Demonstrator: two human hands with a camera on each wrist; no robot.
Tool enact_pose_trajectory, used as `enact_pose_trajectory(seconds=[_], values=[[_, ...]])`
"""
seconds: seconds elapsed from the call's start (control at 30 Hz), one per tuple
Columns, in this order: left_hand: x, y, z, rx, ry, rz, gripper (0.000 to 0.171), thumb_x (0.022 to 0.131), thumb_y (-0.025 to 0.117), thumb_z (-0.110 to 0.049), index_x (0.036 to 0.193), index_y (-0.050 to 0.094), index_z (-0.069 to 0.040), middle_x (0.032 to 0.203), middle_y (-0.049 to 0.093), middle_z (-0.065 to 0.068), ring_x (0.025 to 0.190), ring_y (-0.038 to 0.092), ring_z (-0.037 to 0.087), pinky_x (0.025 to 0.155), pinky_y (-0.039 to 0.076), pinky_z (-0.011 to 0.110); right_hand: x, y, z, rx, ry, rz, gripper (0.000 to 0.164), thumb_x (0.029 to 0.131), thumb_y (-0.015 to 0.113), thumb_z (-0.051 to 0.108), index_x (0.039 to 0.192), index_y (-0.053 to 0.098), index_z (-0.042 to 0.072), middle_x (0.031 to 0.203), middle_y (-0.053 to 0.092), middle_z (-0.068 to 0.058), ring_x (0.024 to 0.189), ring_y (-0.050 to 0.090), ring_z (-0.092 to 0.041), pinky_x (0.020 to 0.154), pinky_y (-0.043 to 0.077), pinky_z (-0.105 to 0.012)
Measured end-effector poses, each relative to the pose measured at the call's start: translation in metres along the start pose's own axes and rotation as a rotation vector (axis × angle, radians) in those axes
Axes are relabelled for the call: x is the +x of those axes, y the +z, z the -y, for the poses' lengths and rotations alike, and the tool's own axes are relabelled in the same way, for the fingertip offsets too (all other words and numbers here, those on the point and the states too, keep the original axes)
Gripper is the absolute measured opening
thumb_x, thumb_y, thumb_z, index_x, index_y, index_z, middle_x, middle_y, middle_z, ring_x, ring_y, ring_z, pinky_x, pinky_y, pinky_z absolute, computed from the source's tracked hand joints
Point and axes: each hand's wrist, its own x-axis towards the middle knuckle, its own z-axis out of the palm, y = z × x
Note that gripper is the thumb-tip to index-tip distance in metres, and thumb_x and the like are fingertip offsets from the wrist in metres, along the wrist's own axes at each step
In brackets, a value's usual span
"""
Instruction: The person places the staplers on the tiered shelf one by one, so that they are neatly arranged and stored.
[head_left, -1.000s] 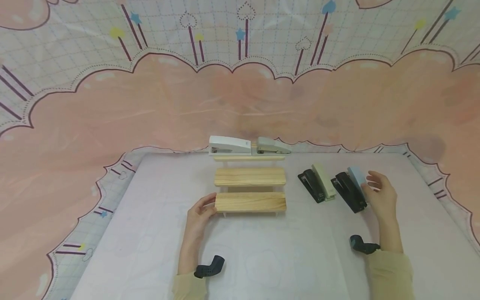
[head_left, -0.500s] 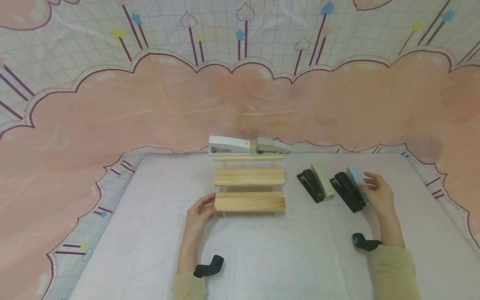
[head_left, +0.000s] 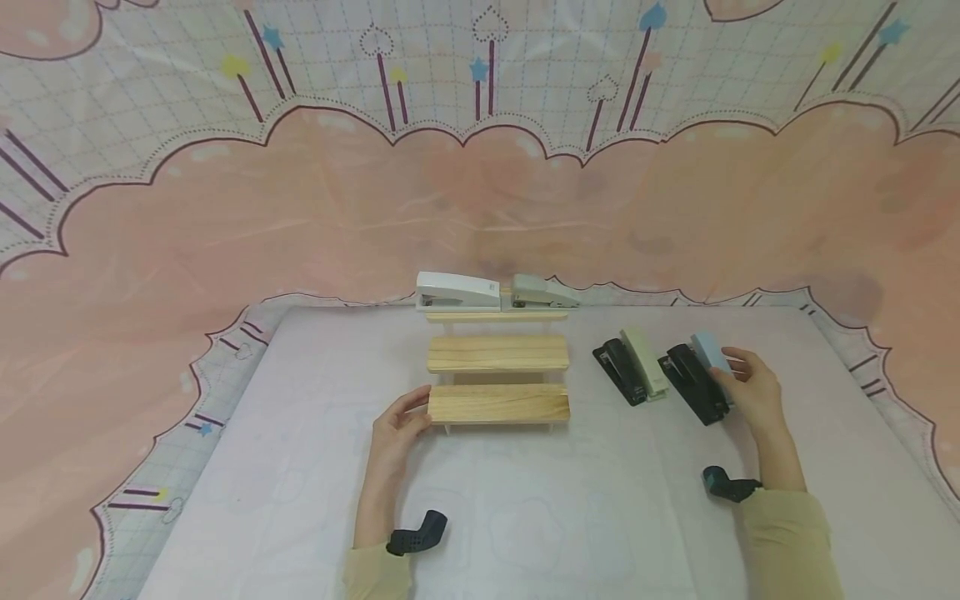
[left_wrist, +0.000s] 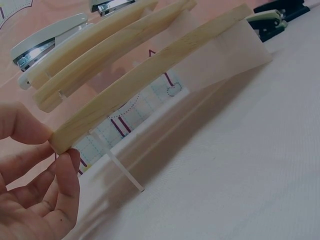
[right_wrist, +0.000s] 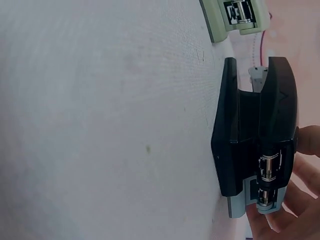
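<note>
In the head view, my left hand (head_left: 397,429) is at the left end of the lowest board of a three-tier wooden display rack (head_left: 498,404). The left wrist view shows thumb above and fingers below, pinching the board's end (left_wrist: 67,137). My right hand (head_left: 756,392) is at the light blue stapler (head_left: 708,350), thumb over it and fingers curled along its far side. A black stapler (right_wrist: 277,110) stands in front, hiding most of the blue one in the right wrist view. On the top tier sit a white stapler (head_left: 457,290) and a grey-green stapler (head_left: 542,292).
Left of the right hand's pair stand a smaller black stapler (head_left: 621,372) and a pale green stapler (head_left: 643,362), side by side. All rest on a white-covered table (head_left: 570,517). A patterned pink cloth (head_left: 375,208) rises behind it.
My right hand has shifted slightly left, its thumb now farther over the light blue stapler. The left hand keeps its hold on the rack.
</note>
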Motion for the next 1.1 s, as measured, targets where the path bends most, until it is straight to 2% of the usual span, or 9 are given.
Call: enact_pose_trajectory(seconds=[0.2,0.43,0.7,0.77,0.83,0.93,1.0,1.1], values=[[0.0002,0.0001,0.0003,0.008,0.01,-0.004,0.048,0.084,0.055,0.006,0.131,0.055,-0.002,0.127,0.056,0.017,0.089,0.061,0.003,0.079,0.051,0.017,0.0013,0.0019,-0.0005,-0.008,0.003,-0.021,0.051,0.097,0.051,0.018,0.141,0.039,-0.004,0.136,0.045,-0.037,0.124,0.045,-0.053,0.1,0.04,-0.062],[0.0012,-0.0004,0.0005,0.004,-0.023,-0.01,0.048,0.083,0.057,0.004,0.131,0.057,-0.006,0.128,0.057,0.014,0.092,0.061,0.005,0.079,0.05,0.017,0.0022,0.0028,-0.0002,0.0,0.024,-0.035,0.051,0.096,0.052,0.017,0.141,0.04,-0.003,0.136,0.046,-0.036,0.124,0.046,-0.052,0.101,0.041,-0.06],[0.0017,-0.0008,0.0013,-0.005,-0.026,-0.004,0.048,0.084,0.056,0.005,0.131,0.057,-0.005,0.129,0.057,0.015,0.092,0.061,0.004,0.08,0.05,0.017,-0.0015,0.0013,0.0035,0.028,0.067,-0.054,0.05,0.095,0.053,0.017,0.141,0.041,-0.001,0.137,0.046,-0.033,0.126,0.044,-0.05,0.102,0.041,-0.059],[0.0015,-0.001,0.0011,-0.002,-0.023,-0.003,0.048,0.084,0.056,0.005,0.131,0.056,-0.005,0.129,0.056,0.015,0.092,0.061,0.004,0.08,0.05,0.016,-0.0018,0.0013,0.0036,0.0,0.083,-0.076,0.049,0.095,0.054,0.019,0.14,0.043,0.001,0.136,0.048,-0.03,0.125,0.047,-0.046,0.093,0.049,-0.051],[0.0013,-0.0011,0.0011,0.0,-0.021,-0.003,0.048,0.084,0.056,0.005,0.131,0.056,-0.005,0.129,0.056,0.015,0.092,0.061,0.004,0.08,0.05,0.016,-0.003,0.0004,0.0039,0.007,0.093,-0.09,0.049,0.094,0.054,0.017,0.139,0.044,0.002,0.136,0.049,-0.029,0.125,0.047,-0.045,0.092,0.05,-0.05],[0.0011,-0.0009,0.001,0.007,-0.013,-0.003,0.048,0.084,0.056,0.004,0.132,0.056,-0.004,0.129,0.056,0.016,0.092,0.061,0.003,0.079,0.05,0.016,-0.0037,-0.0016,0.0025,0.004,0.091,-0.087,0.05,0.095,0.054,0.019,0.14,0.043,0.002,0.137,0.049,-0.029,0.126,0.046,-0.045,0.094,0.049,-0.051],[0.0008,-0.0005,0.0007,0.009,-0.007,-0.002,0.048,0.085,0.056,0.004,0.132,0.056,-0.003,0.129,0.056,0.018,0.091,0.061,0.003,0.079,0.05,0.016,-0.0043,-0.0037,0.0021,0.031,0.082,-0.069,0.051,0.095,0.053,0.018,0.141,0.041,0.001,0.139,0.046,-0.031,0.128,0.044,-0.047,0.103,0.04,-0.058],[0.0,0.0,-0.0002,0.006,-0.003,0.004,0.047,0.085,0.056,0.004,0.132,0.055,-0.003,0.131,0.055,0.019,0.09,0.06,0.001,0.079,0.05,0.016,-0.0042,-0.0064,0.002,0.019,0.079,-0.058,0.051,0.096,0.052,0.019,0.143,0.041,0.002,0.14,0.046,-0.03,0.128,0.044,-0.047,0.103,0.04,-0.059]])
